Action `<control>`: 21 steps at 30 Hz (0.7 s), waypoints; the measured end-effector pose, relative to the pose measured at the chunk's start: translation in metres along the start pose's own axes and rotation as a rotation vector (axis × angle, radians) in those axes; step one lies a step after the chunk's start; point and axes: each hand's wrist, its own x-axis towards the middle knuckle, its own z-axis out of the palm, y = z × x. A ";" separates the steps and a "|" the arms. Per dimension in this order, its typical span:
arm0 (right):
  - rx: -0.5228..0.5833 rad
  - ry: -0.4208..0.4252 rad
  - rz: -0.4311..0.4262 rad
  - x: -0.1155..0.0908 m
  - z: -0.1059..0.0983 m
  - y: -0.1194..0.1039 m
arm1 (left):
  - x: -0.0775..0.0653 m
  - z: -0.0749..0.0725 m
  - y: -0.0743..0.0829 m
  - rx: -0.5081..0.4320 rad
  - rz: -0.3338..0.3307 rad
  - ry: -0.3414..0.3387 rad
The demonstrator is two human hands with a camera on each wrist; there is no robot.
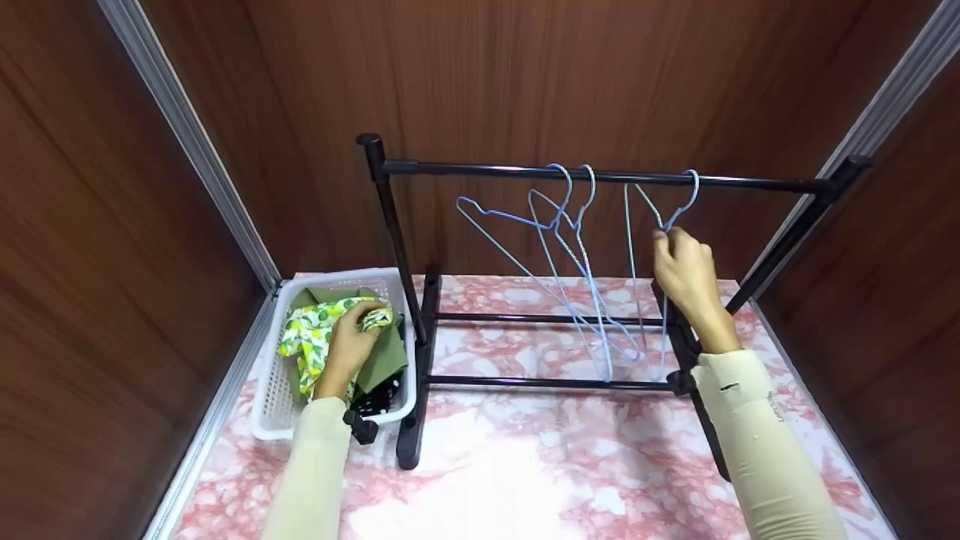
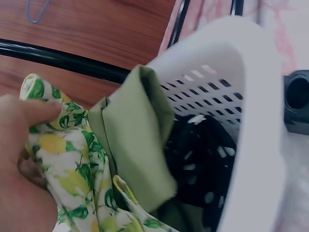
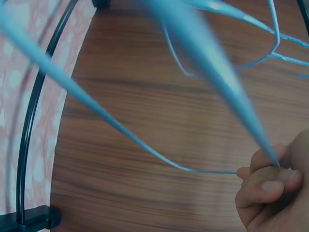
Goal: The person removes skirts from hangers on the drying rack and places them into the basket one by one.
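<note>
My left hand (image 1: 351,341) grips a white cloth garment (image 1: 311,322) with a yellow-lemon and green-leaf print, over the white plastic basket (image 1: 261,409). In the left wrist view, fingers and thumb pinch a bunched part of the lemon-print garment (image 2: 67,169). Beside it lie a folded olive-green garment (image 2: 135,135) and a black garment with white spots (image 2: 198,164). On the right, my right hand (image 1: 686,274) pinches a blue wire hanger (image 1: 694,184) just below its hook, which sits on the rack's bar. The right wrist view shows curled fingers around the hanger wire (image 3: 96,104).
A black metal clothes rack (image 1: 480,171) stands right of the basket. Two more blue hangers (image 1: 510,217) hang mid-bar, close together. Brown wood-grain panels (image 1: 525,82) enclose the back and sides. The floor surface (image 1: 480,480) has a pink-and-white marbled pattern.
</note>
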 end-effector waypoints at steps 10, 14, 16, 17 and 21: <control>-0.013 -0.002 -0.020 -0.004 0.002 0.001 | -0.010 0.010 -0.012 0.114 -0.066 -0.155; -0.004 -0.004 -0.027 -0.005 0.001 0.001 | -0.011 0.013 -0.020 0.157 -0.013 -0.167; 0.005 -0.005 -0.033 -0.006 0.002 0.000 | -0.012 0.013 -0.023 0.159 -0.013 -0.171; 0.007 -0.007 -0.032 -0.006 0.002 0.000 | -0.012 0.013 -0.025 0.158 -0.017 -0.174; 0.002 -0.011 -0.036 -0.007 0.001 -0.001 | -0.013 0.013 -0.029 0.162 -0.012 -0.199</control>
